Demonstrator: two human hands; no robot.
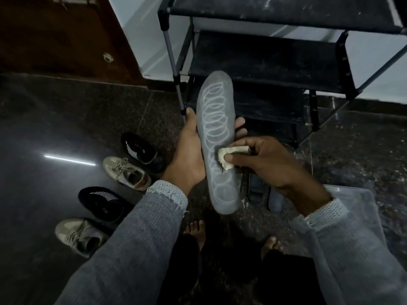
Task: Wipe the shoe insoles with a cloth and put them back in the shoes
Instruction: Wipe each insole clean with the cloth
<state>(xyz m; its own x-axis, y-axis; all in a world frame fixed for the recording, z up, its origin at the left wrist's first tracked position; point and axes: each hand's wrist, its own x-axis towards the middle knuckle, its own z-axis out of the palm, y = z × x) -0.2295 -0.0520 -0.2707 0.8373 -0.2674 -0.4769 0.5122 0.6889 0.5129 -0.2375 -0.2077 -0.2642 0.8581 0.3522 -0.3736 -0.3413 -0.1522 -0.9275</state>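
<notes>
Above the dark speckled floor, in front of a black tiered shoe rack: a grey insole with a pale looped line pattern, held lengthwise in the air, one end up toward the rack, the other down toward the bare feet. Left hand cupped under the insole's left edge, thumb laid along that edge, fingertips showing past the right edge, so gripping it from beneath. Right hand curled round a small cream cloth, thumb pinching it, the cloth pressed onto the insole's lower middle. Grey knit sleeves on both arms, with frayed mesh cuffs. To the left on the floor, four shoes in a slanted row: a black sneaker with white stripes, a beige lace-up sneaker, a second black striped sneaker, a second beige sneaker. Below the right hand, dim dark shapes on the floor, possibly further insoles, too shadowed to tell. Brown wooden door at upper left.
</notes>
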